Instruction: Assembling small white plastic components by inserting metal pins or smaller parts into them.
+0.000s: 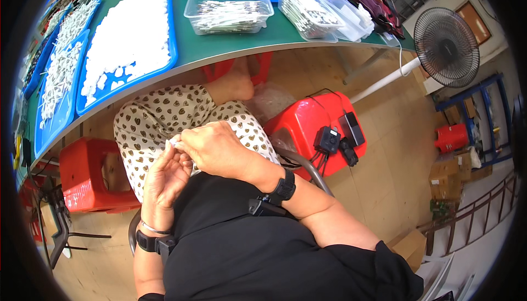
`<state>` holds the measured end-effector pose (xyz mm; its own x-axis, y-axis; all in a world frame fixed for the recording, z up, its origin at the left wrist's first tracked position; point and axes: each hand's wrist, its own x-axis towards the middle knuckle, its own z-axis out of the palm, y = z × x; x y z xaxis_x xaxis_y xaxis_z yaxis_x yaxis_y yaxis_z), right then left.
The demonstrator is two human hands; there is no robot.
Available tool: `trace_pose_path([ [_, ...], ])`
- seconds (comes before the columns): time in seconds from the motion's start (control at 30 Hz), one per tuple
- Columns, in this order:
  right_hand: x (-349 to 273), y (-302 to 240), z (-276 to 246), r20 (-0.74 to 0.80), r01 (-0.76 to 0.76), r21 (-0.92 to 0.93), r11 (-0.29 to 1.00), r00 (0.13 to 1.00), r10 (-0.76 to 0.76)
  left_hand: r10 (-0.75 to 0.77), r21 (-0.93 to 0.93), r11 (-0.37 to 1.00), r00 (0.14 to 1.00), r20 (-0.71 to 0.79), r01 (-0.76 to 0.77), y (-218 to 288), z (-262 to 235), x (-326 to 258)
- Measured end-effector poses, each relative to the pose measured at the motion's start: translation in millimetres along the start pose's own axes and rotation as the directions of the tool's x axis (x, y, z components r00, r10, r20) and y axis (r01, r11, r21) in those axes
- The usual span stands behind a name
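A small white piece sits pinched over the lap, at about 9 o'clock from the picture's centre. The right hand curls its fingertips around it from above; the left hand cups below, fingers bent against it. This looks like fitting or pressing small parts together, so the next move likely calls for a steady pinch. At 12 o'clock the green table edge overhangs the knees; a red stool stands at 3 o'clock, with bare floor beyond.
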<state>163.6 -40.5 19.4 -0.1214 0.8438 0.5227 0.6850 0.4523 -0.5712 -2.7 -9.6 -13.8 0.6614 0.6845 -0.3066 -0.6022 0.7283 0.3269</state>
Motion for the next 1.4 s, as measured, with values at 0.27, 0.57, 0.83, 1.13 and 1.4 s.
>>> trace_pose_path([
  [0.27, 3, -3, -7, 0.048, 0.07, 0.007, 0.998, 0.996, -0.07, -0.04, -0.026, 0.999, 0.995, 0.088, 0.042, -8, -12, 4],
  [0.57, 7, -12, -13, 0.22, -0.212, 0.098, 0.972, 0.957, 0.186, 0.029, 0.003, 1.0, 1.0, -0.01, -0.029, -2, -1, -1],
  [0.83, 9, -11, -13, 0.193, 0.042, -0.09, 0.995, 0.981, -0.024, 0.021, 0.11, 0.994, 1.0, -0.011, -0.02, 3, 4, -5],
  [1.13, 9, -2, -3, 0.124, -0.006, 0.103, 0.995, 0.992, -0.007, 0.055, 0.247, 0.967, 0.998, 0.026, -0.06, 8, 12, -8],
  [1.4, 5, -2, -4, 0.192, -0.175, 0.216, 0.961, 0.972, 0.134, 0.192, 0.423, 0.891, 0.981, -0.026, -0.164, 19, 28, -20],
])
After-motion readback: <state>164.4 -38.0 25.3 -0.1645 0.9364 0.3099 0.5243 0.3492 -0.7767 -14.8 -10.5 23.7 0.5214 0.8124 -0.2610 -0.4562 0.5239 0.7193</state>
